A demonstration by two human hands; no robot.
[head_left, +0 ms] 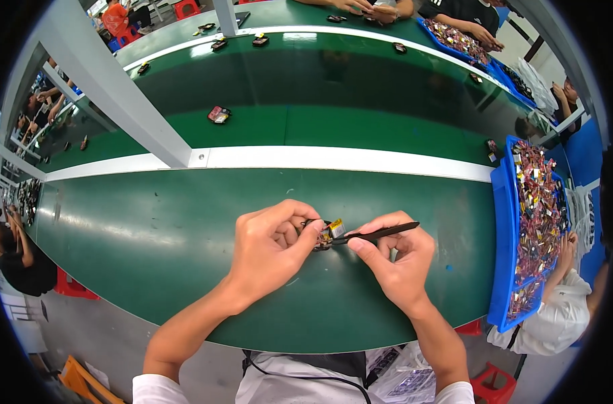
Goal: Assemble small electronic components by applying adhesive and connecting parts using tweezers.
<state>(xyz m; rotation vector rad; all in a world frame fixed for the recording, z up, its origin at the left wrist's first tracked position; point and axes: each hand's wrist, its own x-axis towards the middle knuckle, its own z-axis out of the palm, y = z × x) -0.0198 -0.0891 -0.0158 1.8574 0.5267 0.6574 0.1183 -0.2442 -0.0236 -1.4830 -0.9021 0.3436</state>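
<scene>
Over the green table (pixel 151 262), my left hand (pixel 266 239) pinches a small dark electronic assembly (pixel 324 237) between thumb and fingers. A little silver cell with a yellow taped end (pixel 337 228) stands up from the assembly's right side. My right hand (pixel 404 259) is closed around black tweezers (pixel 391 230). Their tips point left and reach the assembly just below the cell; whether they grip a part of it is too small to tell. My left fingers hide part of the assembly.
A blue tray (pixel 500 256) full of small reddish parts stands at the table's right edge. Beyond a white rail (pixel 320 157) runs a dark green belt (pixel 252 81) carrying a few small assemblies (pixel 219 114). A grey post (pixel 111 87) rises at left. Co-workers sit around.
</scene>
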